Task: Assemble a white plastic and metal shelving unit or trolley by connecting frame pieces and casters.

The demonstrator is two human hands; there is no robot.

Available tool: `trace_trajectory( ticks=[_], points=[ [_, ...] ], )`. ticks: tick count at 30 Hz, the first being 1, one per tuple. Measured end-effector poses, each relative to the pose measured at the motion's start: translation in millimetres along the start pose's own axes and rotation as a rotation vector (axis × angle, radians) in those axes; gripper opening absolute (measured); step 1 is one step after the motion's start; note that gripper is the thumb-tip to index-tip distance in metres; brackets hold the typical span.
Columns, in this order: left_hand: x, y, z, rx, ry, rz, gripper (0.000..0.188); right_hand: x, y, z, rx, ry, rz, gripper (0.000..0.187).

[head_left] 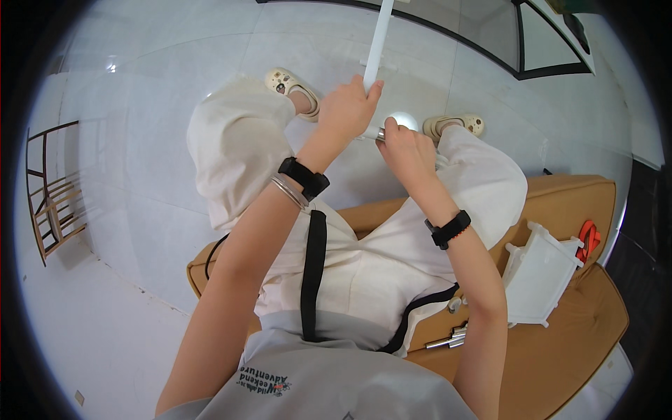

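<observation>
Out over the pale floor point(140, 175), btwn the spread knees, the L hand point(348, 110) is closed tight round the white pole point(378, 49). Pole slants up & slightly right from the fist, then runs out past the top edge of view, not far from the black frame point(555, 72) on that side. R hand point(409, 150) is lower & just right of it, thumb and fingers gripping a short silver tube point(381, 134) — the two hands nearly touch, so little room btwn them. White ball point(402, 120) sits right past the R knuckles, partly hidden; can't tell if it joins the tube.

Most room is on the left: floor spreads wide from the knee to a brown rack point(52, 203) near the view's edge. Shoes point(458, 126) flank the hands, one each side.

Person sits on the tan sofa point(560, 192), both forearms reaching out past its front edge. Right side is tighter — a white stand point(540, 276) lies tilted on the seat beside the R forearm, w/ red strap point(591, 239) by its far corner & metal rods point(448, 339) partly under the arm.
</observation>
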State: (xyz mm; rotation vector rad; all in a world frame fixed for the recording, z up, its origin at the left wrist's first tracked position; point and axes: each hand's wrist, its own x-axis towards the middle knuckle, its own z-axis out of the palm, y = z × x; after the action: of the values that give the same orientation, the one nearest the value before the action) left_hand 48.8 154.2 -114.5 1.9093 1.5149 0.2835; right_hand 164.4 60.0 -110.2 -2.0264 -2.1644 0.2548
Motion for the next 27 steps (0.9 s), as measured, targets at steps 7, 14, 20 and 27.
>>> trace_trajectory(
  ticks=[7,14,20,27],
  points=[
    [-2,8,0,0.060,0.004,-0.021,0.053,7,-7,-3,-0.066,-0.010,0.078,0.013],
    [-7,13,-2,0.169,0.021,0.036,0.047,18,-8,-19,0.068,-0.302,0.126,0.011],
    [-5,18,0,0.096,-0.011,0.049,0.046,20,-1,-27,0.140,-0.461,0.224,0.022],
    [-3,19,1,0.012,-0.057,0.046,0.049,-5,4,-6,0.018,0.055,-0.029,0.014]
  ],
)
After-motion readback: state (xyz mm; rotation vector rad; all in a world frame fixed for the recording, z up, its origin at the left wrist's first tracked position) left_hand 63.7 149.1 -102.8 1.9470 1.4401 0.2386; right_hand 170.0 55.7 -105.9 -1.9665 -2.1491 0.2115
